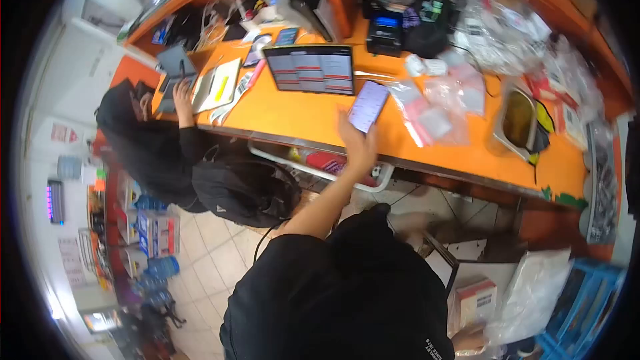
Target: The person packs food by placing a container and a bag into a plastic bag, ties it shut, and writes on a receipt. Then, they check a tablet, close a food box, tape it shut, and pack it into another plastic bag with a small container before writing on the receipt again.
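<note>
My left hand (359,139) is closed around a smartphone (369,106) with its bright screen facing up, held over the front edge of the orange desk (287,117). My right hand (471,338) is low at the bottom right, partly cut off by my black shirt. Its fingers meet the near edge of a whitish plastic bag (532,293) and look closed on it, though the fingertips are blurred. Beside that bag, a small red and white box (476,300) sits in a larger open container. An upright laptop screen (312,70) stands just behind the phone.
Clear plastic pouches (433,120), a metal container (515,120) and a black printer (385,33) are on the desk. A person in black (150,140) sits at the left by another laptop (175,63). A black backpack (247,190) and a blue crate (583,310) flank me.
</note>
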Demonstrator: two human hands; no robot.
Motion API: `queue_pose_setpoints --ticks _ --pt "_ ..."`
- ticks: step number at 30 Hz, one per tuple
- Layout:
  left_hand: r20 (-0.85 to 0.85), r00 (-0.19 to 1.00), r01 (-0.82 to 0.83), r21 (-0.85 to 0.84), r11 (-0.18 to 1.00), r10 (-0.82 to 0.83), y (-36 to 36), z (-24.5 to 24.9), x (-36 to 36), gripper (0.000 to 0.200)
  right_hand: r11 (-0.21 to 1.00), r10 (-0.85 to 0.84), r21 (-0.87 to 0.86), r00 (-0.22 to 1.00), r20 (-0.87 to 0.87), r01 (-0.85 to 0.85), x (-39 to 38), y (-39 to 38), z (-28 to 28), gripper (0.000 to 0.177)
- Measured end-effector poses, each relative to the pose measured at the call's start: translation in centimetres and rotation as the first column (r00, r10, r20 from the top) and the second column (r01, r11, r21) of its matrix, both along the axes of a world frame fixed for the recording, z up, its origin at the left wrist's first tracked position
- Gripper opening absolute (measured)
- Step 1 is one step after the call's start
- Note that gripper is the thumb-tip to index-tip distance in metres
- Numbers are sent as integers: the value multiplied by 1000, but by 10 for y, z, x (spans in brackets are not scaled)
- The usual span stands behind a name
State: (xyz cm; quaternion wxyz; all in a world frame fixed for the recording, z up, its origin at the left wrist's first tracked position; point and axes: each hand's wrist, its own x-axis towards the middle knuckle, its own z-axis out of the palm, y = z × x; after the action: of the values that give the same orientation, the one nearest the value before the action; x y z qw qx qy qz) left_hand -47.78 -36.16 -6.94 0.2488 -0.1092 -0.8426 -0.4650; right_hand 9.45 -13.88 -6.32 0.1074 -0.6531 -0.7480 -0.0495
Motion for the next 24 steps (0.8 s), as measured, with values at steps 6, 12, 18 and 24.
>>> queue_pose_setpoints --ticks 6,12,18,24 --pt "-16 932 -360 -169 918 362 -102 21 -138 80 855 187 366 876 444 -368 -4 0 17 29" --pt "124 891 -420 -142 897 437 -108 4 -153 94 903 131 313 883 450 -293 -2 13 4 33" --pt "202 891 -440 169 882 406 -126 -3 -141 80 917 103 302 887 451 -260 13 30 -5 36" --pt "-135 975 -212 -324 922 177 -133 22 -154 64 957 25 244 880 473 -158 31 33 -17 41"
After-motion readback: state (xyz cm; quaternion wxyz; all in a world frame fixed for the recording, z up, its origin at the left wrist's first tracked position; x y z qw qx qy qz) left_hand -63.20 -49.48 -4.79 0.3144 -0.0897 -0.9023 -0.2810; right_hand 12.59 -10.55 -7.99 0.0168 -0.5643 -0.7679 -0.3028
